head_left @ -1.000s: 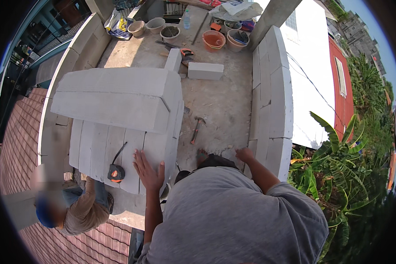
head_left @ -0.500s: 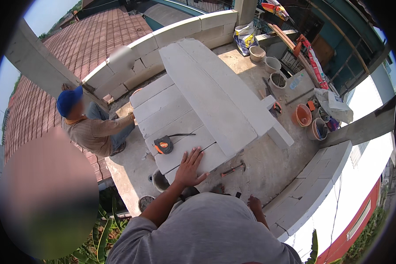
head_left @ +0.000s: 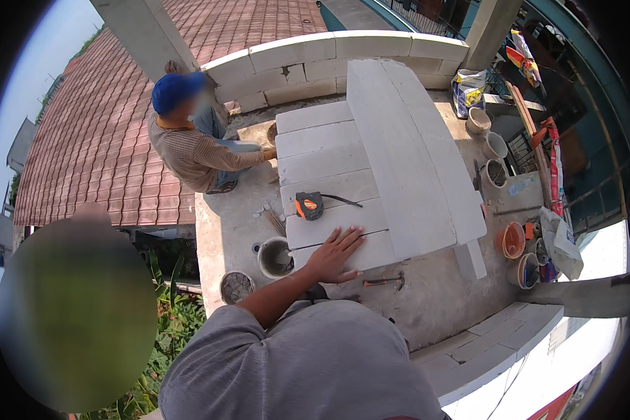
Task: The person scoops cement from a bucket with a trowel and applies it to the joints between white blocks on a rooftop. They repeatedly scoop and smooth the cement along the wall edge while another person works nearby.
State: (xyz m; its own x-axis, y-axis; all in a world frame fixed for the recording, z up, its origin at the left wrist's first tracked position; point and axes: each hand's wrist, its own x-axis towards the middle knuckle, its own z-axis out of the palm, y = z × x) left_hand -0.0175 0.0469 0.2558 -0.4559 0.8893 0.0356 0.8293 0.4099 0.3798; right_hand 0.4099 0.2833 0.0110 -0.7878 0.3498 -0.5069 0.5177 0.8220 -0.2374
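My left hand (head_left: 336, 257) lies flat with fingers spread on the nearest of several pale blocks (head_left: 376, 249), close to a dark gap between two of them. Just beyond my fingers rests a black and orange tape measure (head_left: 309, 206), a short dark strip reaching out from it to the right. Across the right part of these blocks lie long pale slabs (head_left: 418, 157). On the floor past my hand is a hammer (head_left: 383, 281) with an orange-and-dark handle. My right hand is out of sight, hidden by my body or outside the picture.
A person in a blue cap (head_left: 189, 133) crouches at the left, one hand at the blocks' edge. Mortar buckets (head_left: 273, 257) stand near my left arm. More buckets (head_left: 514, 240) and a sack (head_left: 467, 93) line the right side. Low block walls (head_left: 287, 59) border the floor.
My view has swung left, so the scene sits further right. My right hand, visible low at the right before, has gone from view. My left hand stays flat on the block.
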